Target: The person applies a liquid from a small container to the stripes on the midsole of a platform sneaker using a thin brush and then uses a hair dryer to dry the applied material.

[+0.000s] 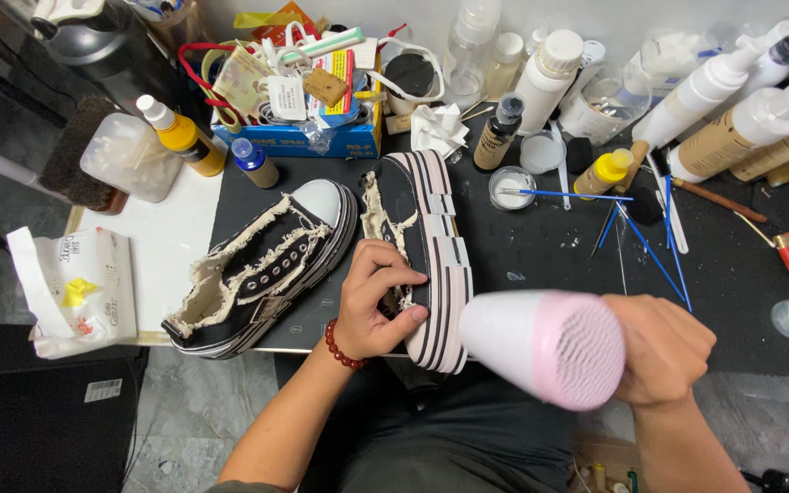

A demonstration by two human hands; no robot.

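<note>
Left hand clamped on black sneaker, which lies tipped on side at front edge of bench, striped platform sole facing right; thumb under, fingers curled over frayed canvas collar. Right hand wrapped around pink hair dryer, nozzle aimed at sole's near end. Judgement: keep dryer sweeping along sole edge, not parked on one spot (glue and rubber scorch easily); keep fingers out of airflow. Second sneaker just left, upright.
</note>
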